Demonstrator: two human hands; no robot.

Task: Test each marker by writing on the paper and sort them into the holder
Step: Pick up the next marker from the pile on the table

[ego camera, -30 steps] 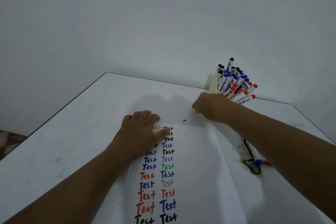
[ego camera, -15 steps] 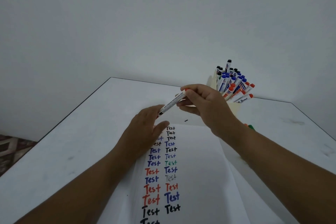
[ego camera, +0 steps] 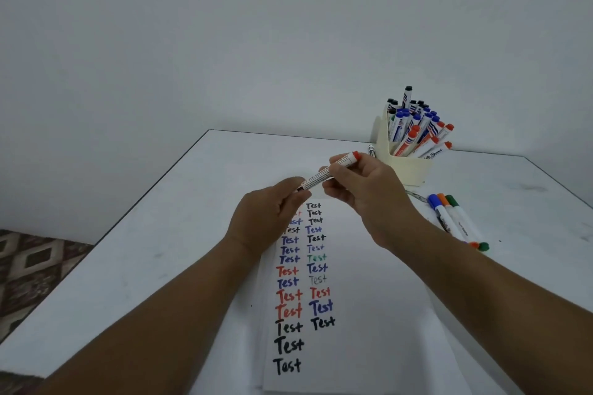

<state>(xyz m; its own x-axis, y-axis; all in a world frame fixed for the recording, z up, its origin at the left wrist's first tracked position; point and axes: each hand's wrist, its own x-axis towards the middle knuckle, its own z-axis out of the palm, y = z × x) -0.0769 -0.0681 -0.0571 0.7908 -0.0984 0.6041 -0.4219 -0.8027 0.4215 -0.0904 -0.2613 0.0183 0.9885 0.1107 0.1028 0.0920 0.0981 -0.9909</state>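
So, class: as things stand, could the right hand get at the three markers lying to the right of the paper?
Probably not at once: the right hand grips the red marker along with the left hand. Nothing blocks the three markers.

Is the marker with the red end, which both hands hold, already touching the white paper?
No: the white marker with the red end is held in the air above the white paper, with a hand at each end.

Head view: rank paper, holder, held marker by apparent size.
1. paper, largest by far
2. holder
3. held marker, gripped by both the left hand and the right hand; nearer the camera than the holder, so true sizes stay unsure.
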